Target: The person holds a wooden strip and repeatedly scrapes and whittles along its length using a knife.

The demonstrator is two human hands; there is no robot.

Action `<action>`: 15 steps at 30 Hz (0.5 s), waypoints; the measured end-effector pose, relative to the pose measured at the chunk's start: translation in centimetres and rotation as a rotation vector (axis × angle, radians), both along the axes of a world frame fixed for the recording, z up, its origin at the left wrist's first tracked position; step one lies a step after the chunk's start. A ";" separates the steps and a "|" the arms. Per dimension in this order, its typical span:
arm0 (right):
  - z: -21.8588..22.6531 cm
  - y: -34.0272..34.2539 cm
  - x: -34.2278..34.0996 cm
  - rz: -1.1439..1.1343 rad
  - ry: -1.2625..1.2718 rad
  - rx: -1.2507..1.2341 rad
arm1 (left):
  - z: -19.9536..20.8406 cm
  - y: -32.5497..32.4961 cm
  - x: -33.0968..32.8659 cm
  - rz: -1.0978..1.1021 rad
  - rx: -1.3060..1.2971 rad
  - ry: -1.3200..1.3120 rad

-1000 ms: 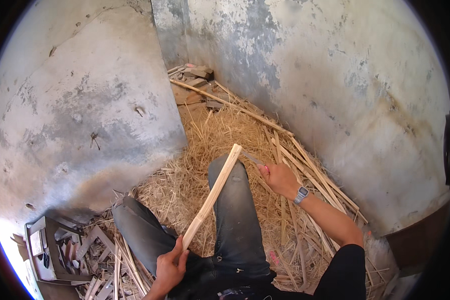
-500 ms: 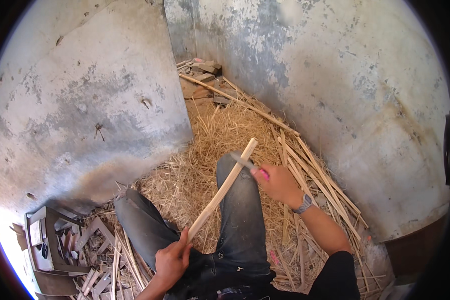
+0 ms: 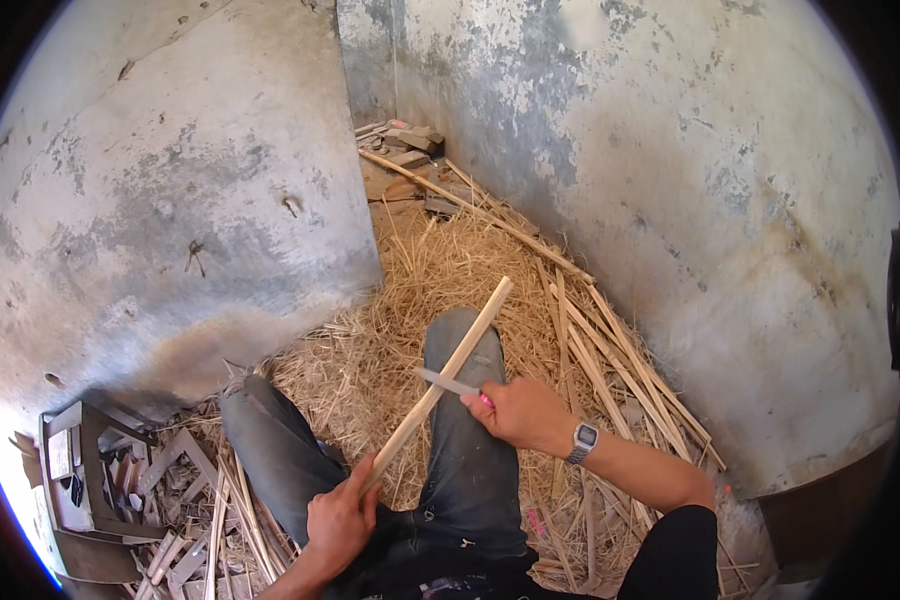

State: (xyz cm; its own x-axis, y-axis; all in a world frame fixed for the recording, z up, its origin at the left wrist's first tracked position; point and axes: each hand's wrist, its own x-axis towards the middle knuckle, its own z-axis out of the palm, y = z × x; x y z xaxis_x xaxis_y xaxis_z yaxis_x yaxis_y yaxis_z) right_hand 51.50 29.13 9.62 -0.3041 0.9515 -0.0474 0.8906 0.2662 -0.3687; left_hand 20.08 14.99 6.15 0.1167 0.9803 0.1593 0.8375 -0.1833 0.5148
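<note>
Flaking grey-white plaster covers the tall wall [image 3: 690, 200] that closes in the right side, and at its foot spreads a wide heap of curly straw-coloured shavings [image 3: 445, 255]. A loose row of long, pale split strips [image 3: 635, 370] lies along that edge. The person's right leg in faded dark jeans [image 3: 470, 440] is bent, its knee pointing away from the body.

Slanting over this leg is a long, straight, pale tan strip, apparently wood or bamboo [image 3: 460, 350], its near end by the lap and its far end free beyond the knee. It looks light, dry and stiff, likely to flex a little rather than snap, with edges that may splinter. The near end seems the sound place to grip, well apart from any blade.

There the left hand [image 3: 342, 517] is closed, fingers wrapped round the strip. The right hand [image 3: 525, 412], a silver-grey square wristwatch [image 3: 584, 440] behind it, is curled tightly round the pink handle of a short grey-bladed knife [image 3: 453, 383]. The blade crosses the strip near its middle; whether the edge bites cannot be told.
</note>
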 end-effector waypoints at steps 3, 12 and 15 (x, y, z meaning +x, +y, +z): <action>0.8 4.4 2.5 -0.034 0.179 0.243 | 0.8 0.0 -0.1 0.013 -0.047 0.039; -1.7 5.8 4.0 -0.030 0.111 0.299 | 0.5 -0.3 0.2 0.052 -0.079 0.100; -1.6 10.0 14.4 -0.366 0.006 0.272 | 1.0 -0.6 -0.3 0.038 -0.068 0.132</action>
State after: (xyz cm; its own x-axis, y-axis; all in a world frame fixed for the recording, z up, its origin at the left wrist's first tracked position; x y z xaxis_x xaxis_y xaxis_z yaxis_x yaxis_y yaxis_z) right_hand 65.94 39.11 7.99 0.0548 0.9739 0.2201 0.9421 0.0225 -0.3345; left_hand 19.78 14.41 7.11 0.0951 0.9924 0.0786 0.9042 -0.1191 0.4102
